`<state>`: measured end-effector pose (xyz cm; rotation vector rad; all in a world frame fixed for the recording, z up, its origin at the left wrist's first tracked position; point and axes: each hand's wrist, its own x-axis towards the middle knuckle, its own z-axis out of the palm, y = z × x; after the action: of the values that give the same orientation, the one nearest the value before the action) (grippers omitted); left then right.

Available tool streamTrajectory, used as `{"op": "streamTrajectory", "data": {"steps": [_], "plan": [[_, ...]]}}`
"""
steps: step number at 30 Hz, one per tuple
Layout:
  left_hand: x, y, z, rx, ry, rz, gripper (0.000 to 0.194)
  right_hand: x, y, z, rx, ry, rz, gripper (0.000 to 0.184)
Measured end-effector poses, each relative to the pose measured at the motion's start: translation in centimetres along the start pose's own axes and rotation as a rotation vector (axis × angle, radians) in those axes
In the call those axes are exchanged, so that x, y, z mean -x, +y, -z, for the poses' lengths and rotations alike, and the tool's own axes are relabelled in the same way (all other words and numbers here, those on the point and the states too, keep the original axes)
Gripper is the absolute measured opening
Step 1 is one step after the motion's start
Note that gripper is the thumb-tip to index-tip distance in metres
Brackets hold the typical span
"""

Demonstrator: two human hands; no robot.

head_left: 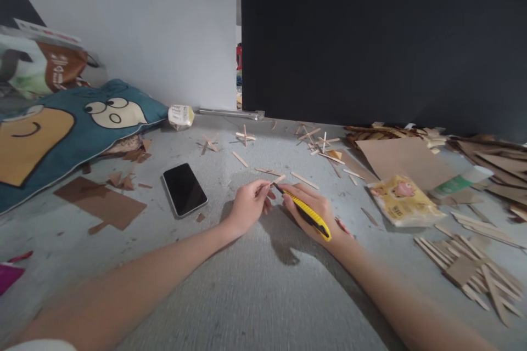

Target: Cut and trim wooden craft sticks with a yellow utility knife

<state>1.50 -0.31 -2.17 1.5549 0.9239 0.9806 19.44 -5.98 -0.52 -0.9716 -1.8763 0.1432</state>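
Note:
Between the fingertips of my left hand [249, 204] is pinched a short wooden craft stick [279, 179], its free end pointing up and to the right. My right hand [310, 209] grips a yellow and black utility knife [309, 213], whose tip meets the stick close to my left fingers. Whether the blade cuts into the wood is too small to tell. Just beyond my hands lie a loose stick [269, 172] and another stick [304, 180]. Farther back stands a small cross-shaped stick piece [246, 137].
A phone [185, 189] lies left of my hands, near brown cardboard [100, 202] and a blue cushion [82, 126]. On the right are a yellow tissue pack [405, 200], a glue tube [461, 182] and a stick pile [473, 271]. A dark panel [382, 38] rises behind.

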Motion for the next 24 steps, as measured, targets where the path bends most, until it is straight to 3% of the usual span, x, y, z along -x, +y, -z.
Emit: {"op": "streamTrajectory", "data": {"steps": [7, 16, 24], "plan": [[0.0, -0.3, 0.1, -0.037, -0.027, -0.054, 0.040, -0.1, -0.3, -0.3, -0.067, 0.011, -0.080, 0.027], [-0.1, 0.0, 0.2, 0.080, -0.086, 0.014, 0.030, -0.1, -0.2, -0.4, -0.289, 0.080, -0.553, 0.041], [-0.5, -0.5, 0.2, 0.146, -0.097, 0.025, 0.030, 0.2, 0.7, -1.0, -0.632, 0.143, -0.772, 0.050]]}}
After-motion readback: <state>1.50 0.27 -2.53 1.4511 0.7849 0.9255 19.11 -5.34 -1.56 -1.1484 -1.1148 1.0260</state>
